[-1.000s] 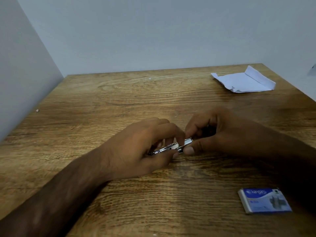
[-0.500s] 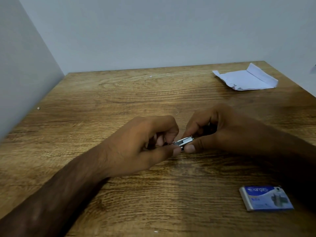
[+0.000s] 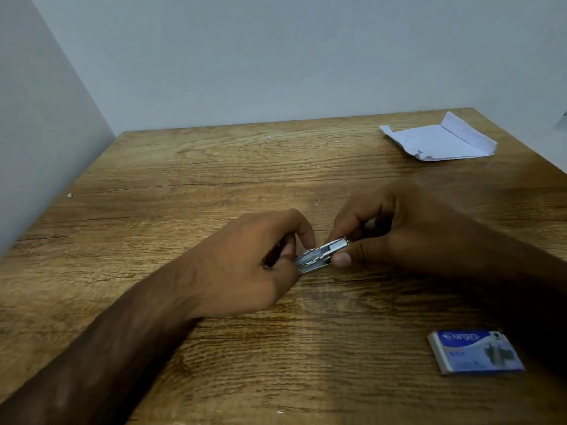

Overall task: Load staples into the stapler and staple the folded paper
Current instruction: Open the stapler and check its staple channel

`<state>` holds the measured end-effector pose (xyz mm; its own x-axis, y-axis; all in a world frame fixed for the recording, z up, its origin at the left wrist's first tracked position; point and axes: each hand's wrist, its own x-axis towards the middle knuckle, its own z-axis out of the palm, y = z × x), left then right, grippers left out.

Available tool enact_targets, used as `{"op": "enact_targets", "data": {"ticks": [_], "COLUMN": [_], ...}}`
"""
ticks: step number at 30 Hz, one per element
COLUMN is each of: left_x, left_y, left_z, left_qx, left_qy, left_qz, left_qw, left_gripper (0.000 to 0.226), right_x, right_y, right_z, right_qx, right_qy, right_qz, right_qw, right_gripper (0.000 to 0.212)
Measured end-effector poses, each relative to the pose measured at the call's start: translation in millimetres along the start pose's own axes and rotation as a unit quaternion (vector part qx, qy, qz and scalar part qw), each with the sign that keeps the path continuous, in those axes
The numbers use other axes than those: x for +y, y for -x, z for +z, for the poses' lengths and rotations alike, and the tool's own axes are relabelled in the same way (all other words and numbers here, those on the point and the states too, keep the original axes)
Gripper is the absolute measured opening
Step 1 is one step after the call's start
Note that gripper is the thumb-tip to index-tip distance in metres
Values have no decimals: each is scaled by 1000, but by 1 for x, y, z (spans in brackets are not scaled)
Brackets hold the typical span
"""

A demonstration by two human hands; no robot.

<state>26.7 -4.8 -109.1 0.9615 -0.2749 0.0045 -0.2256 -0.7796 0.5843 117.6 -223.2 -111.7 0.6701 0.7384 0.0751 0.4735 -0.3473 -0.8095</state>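
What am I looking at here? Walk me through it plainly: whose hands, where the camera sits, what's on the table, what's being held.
There is no machine here, just a person working with bare hands. The single picture comes from a camera worn on the person's head, looking forward and down, so the arms reach in from the bottom.

The left hand and the right hand meet in the middle over a wooden table. Between them they hold a small metal stapler, the fingers of the right hand pinching its far end. Whether staples are inside cannot be seen.

On the table lie a folded white paper at the far right and a small blue staple box near the right forearm. Neither is being touched.
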Motion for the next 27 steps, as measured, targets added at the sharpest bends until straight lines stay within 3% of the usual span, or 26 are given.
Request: {"op": "enact_targets", "data": {"ticks": [7,12,16,22,27], "left_x": [-1,-3,3,5,7], "left_y": [-3,-1,4,2,4], "left_z": [-9,-8,-3,3,6], "left_qx": [-47,-68,-78,-70,-67], "left_qy": [73,113,232,350,375], "left_qz": [-27,-25,-10,5,38], "left_qw": [996,991,970,934,924], "left_gripper": [23,14,22,25,22], "right_x": [-4,-10,-14,-19,-24], "right_y": [-1,0,1,2,5], "right_z": [0,0,0,-1,-2], "right_qx": [22,46,81,91,98], "right_qy": [-48,-58,-79,-113,-93], "right_qz": [-25,-102,-157,-156,-175], "right_qw": [998,992,981,977,975], "right_gripper": [18,22,32,34,34]}}
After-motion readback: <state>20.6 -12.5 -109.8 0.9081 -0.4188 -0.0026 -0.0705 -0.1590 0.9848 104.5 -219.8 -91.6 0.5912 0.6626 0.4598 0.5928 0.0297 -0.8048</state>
